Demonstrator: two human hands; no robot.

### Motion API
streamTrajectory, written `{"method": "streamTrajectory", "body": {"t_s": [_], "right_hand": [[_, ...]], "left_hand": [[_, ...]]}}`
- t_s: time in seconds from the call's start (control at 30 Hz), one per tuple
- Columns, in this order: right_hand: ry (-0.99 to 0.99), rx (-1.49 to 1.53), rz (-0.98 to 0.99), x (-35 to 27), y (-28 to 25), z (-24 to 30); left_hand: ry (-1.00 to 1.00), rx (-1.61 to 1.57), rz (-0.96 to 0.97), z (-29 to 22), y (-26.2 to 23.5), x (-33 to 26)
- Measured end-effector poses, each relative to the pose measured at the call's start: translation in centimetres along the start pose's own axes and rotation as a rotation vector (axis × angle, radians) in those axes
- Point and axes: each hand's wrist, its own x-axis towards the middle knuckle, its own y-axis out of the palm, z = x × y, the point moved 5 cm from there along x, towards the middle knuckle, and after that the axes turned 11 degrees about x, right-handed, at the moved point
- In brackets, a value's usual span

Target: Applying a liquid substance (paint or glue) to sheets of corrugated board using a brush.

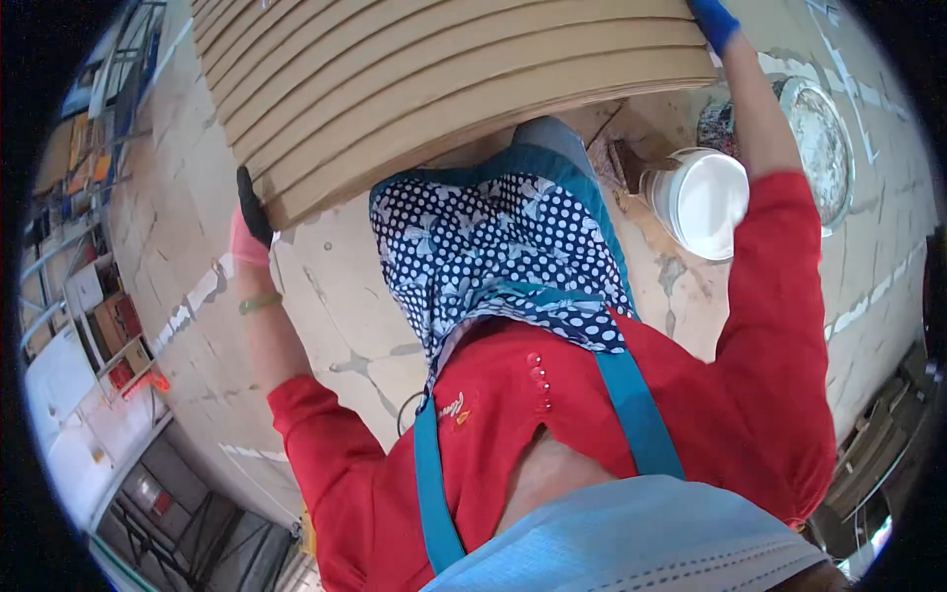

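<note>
A wide stack of brown cardboard sheets (464,74), fanned out in overlapping steps, spreads in front of me at the top of the view. My left hand (254,219), in a pink glove with black fingers, grips the stack's near left corner. On the far right edge my right hand (715,24), in a blue glove, holds the other side; its fingertips are partly hidden by the cardboard and the top of the view. Both arms are stretched wide apart.
Beside my right arm stand a white bucket (702,204) and a larger round tub (817,148) with a whitish, stained surface. Metal racks (74,237) with assorted items line the left side. Flat brown material (873,444) is stacked at the lower right. The concrete floor (335,296) is patched.
</note>
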Motion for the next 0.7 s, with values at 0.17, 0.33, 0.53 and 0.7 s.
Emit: {"method": "streamTrajectory", "body": {"t_s": [0.17, 0.33, 0.53, 0.7], "right_hand": [[-0.258, 0.146, 0.051, 2.6, -6.2, -12.2], [-0.436, 0.431, 0.27, 4.2, -4.4, -14.4], [-0.67, 0.807, 0.514, 3.2, -5.8, -14.6], [-0.399, -0.661, -0.147, 3.7, -3.9, -11.4]], "left_hand": [[-0.049, 0.158, -0.035, -3.6, 5.2, 0.3], [-0.024, 0.128, -0.106, -1.7, 3.4, 0.7], [-0.047, 0.3, -0.027, -2.4, 2.0, 2.7], [0.744, 0.781, -0.218, -2.0, -1.8, 5.4]]}}
